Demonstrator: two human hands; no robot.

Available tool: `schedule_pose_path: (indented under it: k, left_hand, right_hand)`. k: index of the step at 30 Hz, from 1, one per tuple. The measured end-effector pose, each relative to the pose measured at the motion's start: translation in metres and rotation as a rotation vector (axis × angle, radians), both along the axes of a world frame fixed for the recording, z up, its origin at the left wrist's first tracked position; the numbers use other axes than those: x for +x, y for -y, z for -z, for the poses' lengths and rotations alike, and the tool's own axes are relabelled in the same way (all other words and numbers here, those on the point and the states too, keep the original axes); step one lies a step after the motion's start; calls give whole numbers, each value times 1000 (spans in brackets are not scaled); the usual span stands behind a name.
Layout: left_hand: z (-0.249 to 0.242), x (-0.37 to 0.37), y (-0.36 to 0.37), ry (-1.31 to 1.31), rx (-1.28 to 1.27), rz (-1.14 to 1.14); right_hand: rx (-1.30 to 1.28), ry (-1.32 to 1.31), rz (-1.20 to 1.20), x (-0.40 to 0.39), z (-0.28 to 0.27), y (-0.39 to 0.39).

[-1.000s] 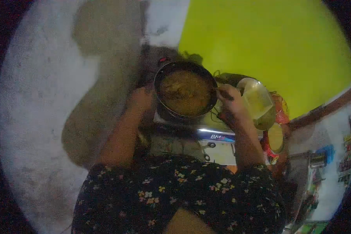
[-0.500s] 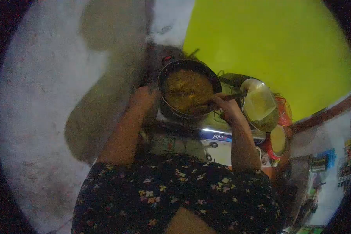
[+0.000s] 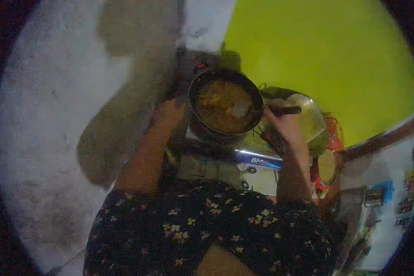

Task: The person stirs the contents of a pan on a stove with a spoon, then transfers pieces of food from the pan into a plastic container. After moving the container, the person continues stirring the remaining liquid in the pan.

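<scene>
A deep dark pan (image 3: 193, 106) with a yellow-brown stew (image 3: 221, 99) of chunky pieces stands on a stove (image 3: 257, 159) with a blue "BM" label. At the pan's left side my left hand (image 3: 171, 112) is closed on it, apparently at a handle; the fingertips are dim. My right hand (image 3: 284, 125), at the right rim, is closed round the dark handle (image 3: 287, 110) of a cooking spoon. The spoon's pale, shiny head (image 3: 240, 109) shows inside the pan, over the stew.
A whitish translucent container (image 3: 310, 117) stands right of the pan, behind my right hand. Further right are red plastic (image 3: 334, 131) and a round pale item (image 3: 327, 166). A yellow-green wall (image 3: 317, 50) rises behind, and a grey wall (image 3: 46, 115) is on the left.
My right hand has moved to the right and turned. The spoon's head, sunk in the stew before, now shows at the surface. My left hand stays at the pan.
</scene>
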State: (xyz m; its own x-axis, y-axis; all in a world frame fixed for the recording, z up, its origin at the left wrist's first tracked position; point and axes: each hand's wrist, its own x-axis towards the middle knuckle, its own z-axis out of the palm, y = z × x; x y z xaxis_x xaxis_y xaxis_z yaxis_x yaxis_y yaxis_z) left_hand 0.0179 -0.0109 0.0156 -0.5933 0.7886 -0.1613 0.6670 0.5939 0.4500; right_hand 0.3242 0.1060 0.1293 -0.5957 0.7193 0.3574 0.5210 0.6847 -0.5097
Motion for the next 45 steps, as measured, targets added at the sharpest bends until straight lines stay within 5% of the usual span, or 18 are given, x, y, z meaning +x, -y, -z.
schedule_pose_path:
  k: [10, 12, 14, 17, 23, 25, 27, 32, 38, 43, 45]
  left_hand:
    - [3, 0, 4, 7, 12, -17]
    - [-2, -1, 7, 47, -17, -6]
    - [6, -6, 7, 12, -48, 27]
    - [14, -3, 9, -57, 19, -30]
    - [-14, 9, 18, 31, -37, -12]
    - [-6, 5, 18, 14, -13, -7]
    - [10, -1, 16, -18, 24, -7]
    - [30, -5, 16, -89, 117, -67]
    - [31, -9, 12, -78, 61, -8]
    - [-7, 3, 22, 140, 17, -66]
    - [0, 1, 22, 113, 29, -68]
  right_hand:
    - [112, -19, -242, -28, 42, -15]
    - [-110, -276, -289, -36, 70, -18]
    - [249, -156, -302, -39, 84, -20]
    - [307, -177, -331, -44, 87, -20]
    - [119, -317, -339, -52, 78, -13]
    - [-273, -361, -253, -56, 77, -9]
    - [-379, -341, -236, -57, 88, -15]
    - [349, 52, -310, -60, 90, -13]
    - [250, -263, -420, -61, 77, -3]
    - [-206, -281, -330, -60, 100, -13]
    - [-166, -218, -320, -60, 93, -5]
